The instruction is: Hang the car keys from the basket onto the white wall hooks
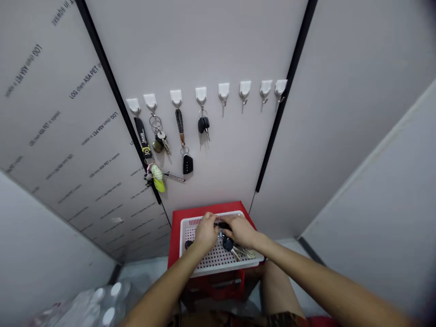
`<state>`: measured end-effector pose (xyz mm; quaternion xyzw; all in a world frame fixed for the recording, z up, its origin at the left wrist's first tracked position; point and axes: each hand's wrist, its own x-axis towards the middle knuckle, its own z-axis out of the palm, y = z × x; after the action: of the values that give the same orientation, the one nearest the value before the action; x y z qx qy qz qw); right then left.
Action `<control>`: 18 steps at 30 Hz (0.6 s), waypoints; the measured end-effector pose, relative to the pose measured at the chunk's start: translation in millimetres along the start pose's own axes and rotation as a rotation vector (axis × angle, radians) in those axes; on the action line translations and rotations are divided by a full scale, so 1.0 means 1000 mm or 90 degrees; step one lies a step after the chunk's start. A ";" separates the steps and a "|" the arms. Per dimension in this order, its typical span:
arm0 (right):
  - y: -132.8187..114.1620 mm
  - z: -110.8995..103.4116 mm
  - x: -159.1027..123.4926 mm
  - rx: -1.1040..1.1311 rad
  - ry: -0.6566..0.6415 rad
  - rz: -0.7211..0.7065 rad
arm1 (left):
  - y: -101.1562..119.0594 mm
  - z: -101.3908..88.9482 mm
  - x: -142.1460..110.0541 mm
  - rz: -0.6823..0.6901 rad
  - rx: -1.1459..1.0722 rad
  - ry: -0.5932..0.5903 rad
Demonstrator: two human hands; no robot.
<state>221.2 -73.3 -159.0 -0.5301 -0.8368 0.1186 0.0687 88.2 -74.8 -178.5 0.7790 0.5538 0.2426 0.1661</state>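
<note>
Both my hands reach into a white perforated basket (211, 265) that rests on a red stool (177, 222). My left hand (205, 234) has its fingers curled down over keys at the basket's back. My right hand (240, 230) is curled beside it, closed on a bunch of keys (229, 243) with black heads and silver blades that spill out below it. A dark key piece (188, 244) lies at the basket's left. What my left fingers grip is hidden.
A row of white wall hooks (200, 94) runs across the panel above. The left four carry key sets: a black strap with a yellow-green fob (157, 177), a ring of keys (159, 138), a car fob (187, 163), a black key (203, 124). Plastic bottles (102, 304) lie at bottom left.
</note>
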 end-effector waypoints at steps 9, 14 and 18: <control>-0.008 0.012 0.013 0.010 -0.015 -0.006 | -0.013 0.002 -0.010 -0.066 0.096 -0.072; -0.007 0.009 0.013 0.206 -0.006 -0.031 | -0.016 -0.010 -0.003 -0.106 -0.042 -0.077; -0.009 -0.008 0.015 0.456 0.010 -0.036 | -0.002 -0.038 0.010 -0.120 -0.156 -0.027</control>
<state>209.1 -62.8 -149.6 -0.4500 -0.7560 0.3982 0.2595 67.8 -65.6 -146.2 0.7025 0.5867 0.2755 0.2937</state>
